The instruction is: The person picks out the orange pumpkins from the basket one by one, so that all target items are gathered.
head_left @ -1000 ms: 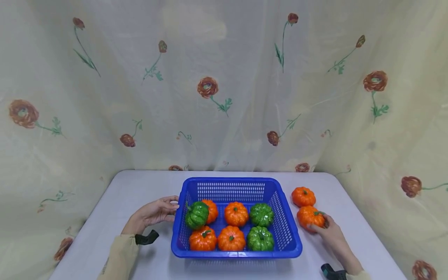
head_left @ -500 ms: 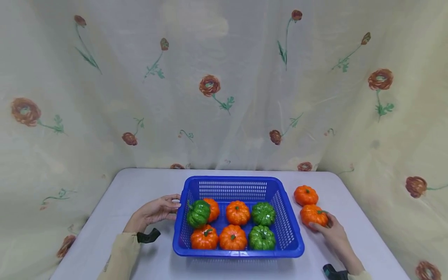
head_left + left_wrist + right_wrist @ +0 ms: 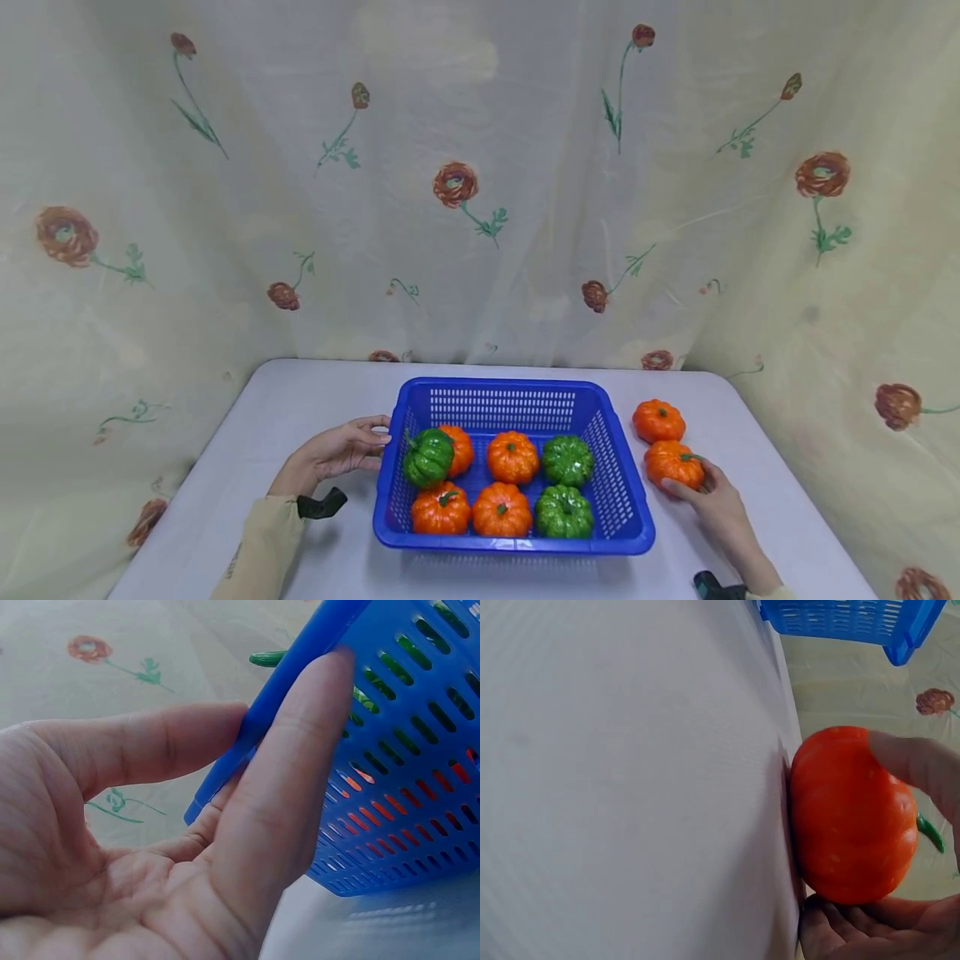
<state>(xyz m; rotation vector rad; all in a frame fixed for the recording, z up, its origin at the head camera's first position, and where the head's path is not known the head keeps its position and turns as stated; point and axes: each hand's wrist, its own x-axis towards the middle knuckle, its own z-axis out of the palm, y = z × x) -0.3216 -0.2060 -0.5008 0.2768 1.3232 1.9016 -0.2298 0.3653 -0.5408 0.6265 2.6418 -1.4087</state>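
Observation:
A blue plastic basket [image 3: 513, 546] with slotted walls stands mid-table, holding several orange pumpkins [image 3: 502, 510] and three green ones [image 3: 564, 512]. The small pumpkins are glossy and ribbed. My left hand [image 3: 341, 452] pinches the basket's left rim [image 3: 274, 697] between thumb and fingers, as the left wrist view shows. To the right of the basket, my right hand [image 3: 716, 500] grips an orange pumpkin [image 3: 671, 467] with a green stem, thumb on one side and fingers on the other. In the right wrist view this pumpkin [image 3: 851, 817] sits right at the white tabletop.
Just behind the gripped pumpkin lies another orange pumpkin [image 3: 658, 421] on the white table [image 3: 322, 387]. One green pumpkin [image 3: 428, 458] leans high against the basket's left side, over an orange one. A flowered curtain [image 3: 517, 283] encloses the table's back and sides.
The head view has shifted slightly, so everything on the table appears a little further right. Both hands keep their holds on the basket rim and the orange pumpkin.

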